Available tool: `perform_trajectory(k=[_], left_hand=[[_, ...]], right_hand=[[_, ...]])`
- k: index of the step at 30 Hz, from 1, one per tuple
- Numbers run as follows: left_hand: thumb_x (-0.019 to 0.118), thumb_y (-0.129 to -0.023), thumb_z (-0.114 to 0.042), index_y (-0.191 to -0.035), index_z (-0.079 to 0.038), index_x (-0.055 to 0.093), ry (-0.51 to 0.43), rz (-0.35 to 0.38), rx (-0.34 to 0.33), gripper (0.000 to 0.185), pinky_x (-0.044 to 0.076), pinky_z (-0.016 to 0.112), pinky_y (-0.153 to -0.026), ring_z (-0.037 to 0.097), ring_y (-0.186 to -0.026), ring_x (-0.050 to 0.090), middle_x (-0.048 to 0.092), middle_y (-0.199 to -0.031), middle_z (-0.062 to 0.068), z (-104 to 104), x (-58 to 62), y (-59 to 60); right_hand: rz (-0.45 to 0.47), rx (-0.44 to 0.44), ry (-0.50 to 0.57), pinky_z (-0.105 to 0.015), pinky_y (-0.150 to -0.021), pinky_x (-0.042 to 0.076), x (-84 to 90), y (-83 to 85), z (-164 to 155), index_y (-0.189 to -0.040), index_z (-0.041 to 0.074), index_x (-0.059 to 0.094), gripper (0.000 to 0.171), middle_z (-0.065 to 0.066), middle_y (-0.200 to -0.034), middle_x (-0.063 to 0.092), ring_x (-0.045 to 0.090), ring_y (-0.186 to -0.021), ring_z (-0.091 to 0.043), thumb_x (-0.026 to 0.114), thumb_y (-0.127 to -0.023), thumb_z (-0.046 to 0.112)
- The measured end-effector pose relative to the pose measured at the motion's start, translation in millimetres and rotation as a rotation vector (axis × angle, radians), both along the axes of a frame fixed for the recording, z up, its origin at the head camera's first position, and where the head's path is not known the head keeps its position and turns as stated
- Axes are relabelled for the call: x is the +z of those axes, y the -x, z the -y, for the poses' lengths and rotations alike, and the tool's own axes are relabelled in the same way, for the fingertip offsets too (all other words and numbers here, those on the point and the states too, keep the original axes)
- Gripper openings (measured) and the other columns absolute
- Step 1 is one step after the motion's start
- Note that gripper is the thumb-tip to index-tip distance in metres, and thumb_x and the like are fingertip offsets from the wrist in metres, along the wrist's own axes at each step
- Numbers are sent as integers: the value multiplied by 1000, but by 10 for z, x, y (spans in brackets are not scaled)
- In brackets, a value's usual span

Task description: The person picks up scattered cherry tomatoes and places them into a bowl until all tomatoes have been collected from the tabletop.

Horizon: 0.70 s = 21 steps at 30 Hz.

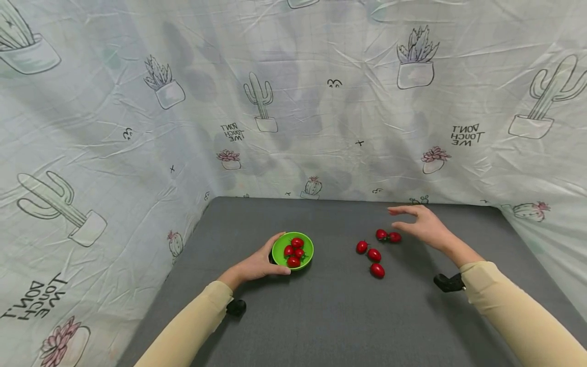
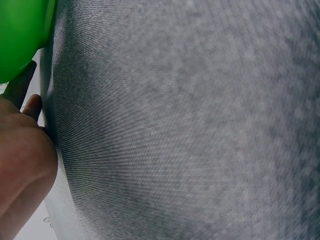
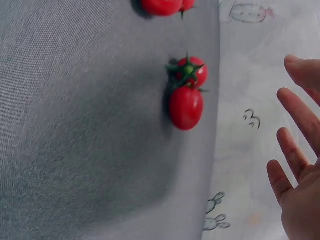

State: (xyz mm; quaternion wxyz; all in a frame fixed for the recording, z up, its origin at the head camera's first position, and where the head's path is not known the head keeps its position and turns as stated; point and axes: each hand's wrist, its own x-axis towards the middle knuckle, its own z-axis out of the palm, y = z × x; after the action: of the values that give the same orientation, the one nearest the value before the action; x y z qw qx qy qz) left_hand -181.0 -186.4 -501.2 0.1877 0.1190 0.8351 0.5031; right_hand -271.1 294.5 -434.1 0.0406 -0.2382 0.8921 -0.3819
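A small green bowl (image 1: 304, 244) sits on the grey table (image 1: 321, 316) with several red cherry tomatoes (image 1: 294, 252) inside. My left hand (image 1: 259, 264) grips the bowl's near-left rim, thumb along the front edge; the left wrist view shows the bowl's green wall (image 2: 20, 35) beside my fingers (image 2: 31, 106). Several loose cherry tomatoes (image 1: 374, 254) lie on the table to the right. My right hand (image 1: 419, 223) hovers open, holding nothing, just right of the pair of tomatoes (image 1: 388, 236). That pair (image 3: 186, 100) appears in the right wrist view, apart from my spread fingers (image 3: 295, 150).
A cactus-print cloth (image 1: 321, 112) walls the table at the back and both sides. The table's near half is bare grey fabric. Black wrist camera mounts (image 1: 448, 282) sit under both sleeves.
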Motion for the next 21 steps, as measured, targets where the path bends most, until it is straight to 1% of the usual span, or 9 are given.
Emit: perform_trajectory(k=[7,11,14,21], left_hand=[[84,-86,-37,-165,-29,15,3,1,8,105,23,57,-117,25,-151,21,22,-166,4,-9,6,-5],[84,-86,-37,-164,-30,15,5,3,11,105,23,58,-117,26,-152,21,21,-166,4,-8,4,-5],[85,-86,-37,-165,-30,15,6,4,13,105,23,58,-117,26,-152,20,20,-167,4,-6,5,-7],[85,-86,-37,-165,-30,15,6,5,16,105,23,58,-117,25,-152,20,20,-167,4,-2,8,-9]], right_hand=[[21,-16,-19,-68,-106,31,-138,57,-100,-144,5,58,52,-20,-138,61,40,-138,-44,71,-99,28],[33,0,-19,-68,-105,33,-207,79,-138,-145,3,57,53,-23,-138,60,43,-136,-46,71,-99,26],[42,17,-20,-69,-103,34,-263,92,-155,-145,2,56,54,-24,-137,60,43,-135,-48,71,-99,26],[48,36,-18,-69,-102,36,-381,109,-169,-142,0,59,55,-24,-135,61,47,-132,-46,75,-96,25]])
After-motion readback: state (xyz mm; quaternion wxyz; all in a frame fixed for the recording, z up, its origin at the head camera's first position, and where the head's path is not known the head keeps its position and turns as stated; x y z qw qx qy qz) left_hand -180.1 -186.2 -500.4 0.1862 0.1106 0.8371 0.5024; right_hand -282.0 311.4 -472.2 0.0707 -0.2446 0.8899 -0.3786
